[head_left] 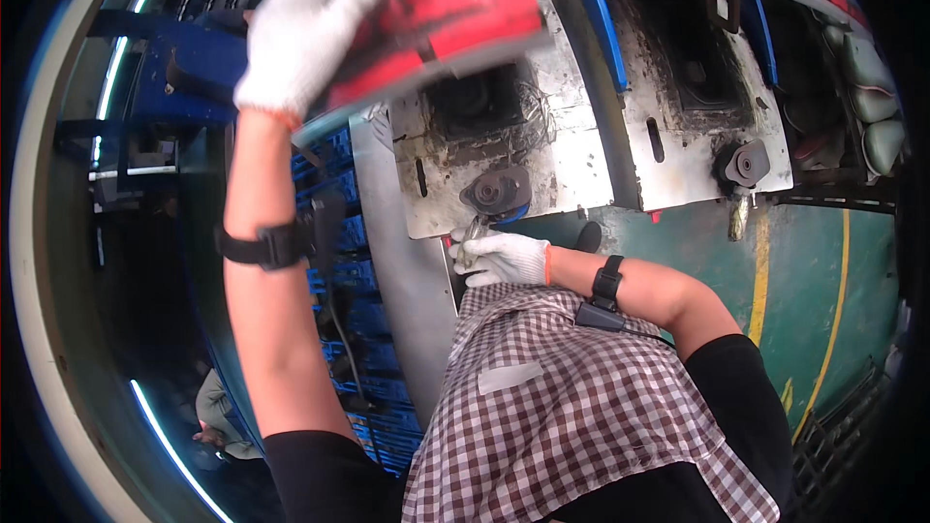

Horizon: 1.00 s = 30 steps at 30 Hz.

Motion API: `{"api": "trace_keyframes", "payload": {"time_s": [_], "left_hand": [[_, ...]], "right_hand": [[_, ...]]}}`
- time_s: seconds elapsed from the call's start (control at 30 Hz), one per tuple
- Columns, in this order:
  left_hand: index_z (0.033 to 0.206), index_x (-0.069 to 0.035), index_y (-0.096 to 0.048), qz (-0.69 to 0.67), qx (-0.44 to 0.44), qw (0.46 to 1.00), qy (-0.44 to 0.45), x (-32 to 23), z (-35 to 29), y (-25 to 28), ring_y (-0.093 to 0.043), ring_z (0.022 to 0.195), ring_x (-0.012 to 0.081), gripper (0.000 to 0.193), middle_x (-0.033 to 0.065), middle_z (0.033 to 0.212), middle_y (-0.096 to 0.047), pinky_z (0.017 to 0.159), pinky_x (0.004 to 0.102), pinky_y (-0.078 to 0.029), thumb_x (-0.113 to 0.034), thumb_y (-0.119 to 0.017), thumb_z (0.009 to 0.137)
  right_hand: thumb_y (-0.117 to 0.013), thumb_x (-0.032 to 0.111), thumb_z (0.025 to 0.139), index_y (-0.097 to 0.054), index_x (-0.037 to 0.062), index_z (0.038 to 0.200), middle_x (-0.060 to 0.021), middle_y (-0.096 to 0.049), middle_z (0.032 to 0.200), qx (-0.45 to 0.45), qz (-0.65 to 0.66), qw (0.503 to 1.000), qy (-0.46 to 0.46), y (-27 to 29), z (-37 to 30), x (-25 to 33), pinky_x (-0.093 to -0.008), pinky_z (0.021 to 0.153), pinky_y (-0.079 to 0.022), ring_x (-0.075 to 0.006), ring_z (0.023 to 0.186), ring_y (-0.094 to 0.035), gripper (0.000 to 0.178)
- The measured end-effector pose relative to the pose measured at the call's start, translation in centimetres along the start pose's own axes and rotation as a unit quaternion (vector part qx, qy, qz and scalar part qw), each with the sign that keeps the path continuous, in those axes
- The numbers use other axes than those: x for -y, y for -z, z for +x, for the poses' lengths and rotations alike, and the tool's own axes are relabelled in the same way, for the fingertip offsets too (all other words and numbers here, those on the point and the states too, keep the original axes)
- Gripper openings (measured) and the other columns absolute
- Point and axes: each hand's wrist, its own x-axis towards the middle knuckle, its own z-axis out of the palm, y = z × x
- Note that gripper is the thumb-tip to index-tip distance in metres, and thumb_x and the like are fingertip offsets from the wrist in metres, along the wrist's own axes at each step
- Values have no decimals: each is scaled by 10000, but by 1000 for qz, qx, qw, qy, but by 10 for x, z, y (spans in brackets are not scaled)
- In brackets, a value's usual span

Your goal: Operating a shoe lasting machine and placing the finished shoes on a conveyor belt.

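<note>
My left hand [308,31], in a white glove, is raised at the upper left against a red machine part [465,0]. Motion smears both, and whether its fingers grip the red part is unclear. Lower down, my gloved right hand [502,258] is closed around a short metallic handle [472,240]. This handle hangs beneath a dark grey round-faced mount [493,191] at the near edge of a worn metal plate [572,155]. Behind the mount, the plate has a dark recess [475,102], partly covered by the red part.
A second metal plate [697,150] with a similar mount [746,164] stands to the right, past a blue upright bar [593,15]. Blue racks [358,329] lie left of my body. Yellow lines [828,349] mark the green floor. A person's hand [206,435] shows at lower left.
</note>
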Motion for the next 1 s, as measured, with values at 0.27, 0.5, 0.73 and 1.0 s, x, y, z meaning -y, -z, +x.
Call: {"api": "trace_keyframes", "payload": {"time_s": [0.27,0.5,0.73,1.0], "left_hand": [[1036,-91,-667,13,209,978,15,0,-99,-116,-669,893,428,348,198,909,-684,760,482,-525,-432,-616,988],[995,-100,-651,40,178,983,-5,19,-131,-193,-700,836,389,305,171,837,-696,739,487,-540,-405,-643,977],[938,-87,-616,22,144,989,-16,19,-138,-198,-692,785,374,304,153,785,-683,711,489,-521,-387,-659,972],[964,-110,-697,-3,96,995,-35,20,-145,-194,-705,777,367,265,161,815,-699,706,475,-549,-371,-653,972]], "right_hand": [[-687,241,1016,-551,189,1381,-10,-637,1308,-9,28,1000,-6,12,17,-15,-467,1073,-483,-214,1222,-595,393],[-712,224,986,-640,137,1198,-39,-669,1219,28,27,999,-6,28,22,-17,-477,1067,-494,-239,1166,-630,240],[-717,282,990,-597,151,1032,35,-569,748,-185,-75,978,65,30,-95,43,-266,565,-454,-86,620,-541,182],[-637,131,1004,-682,28,1090,-1,-687,926,-612,-403,580,354,47,-198,18,-297,791,-516,-97,854,-619,142]]}}
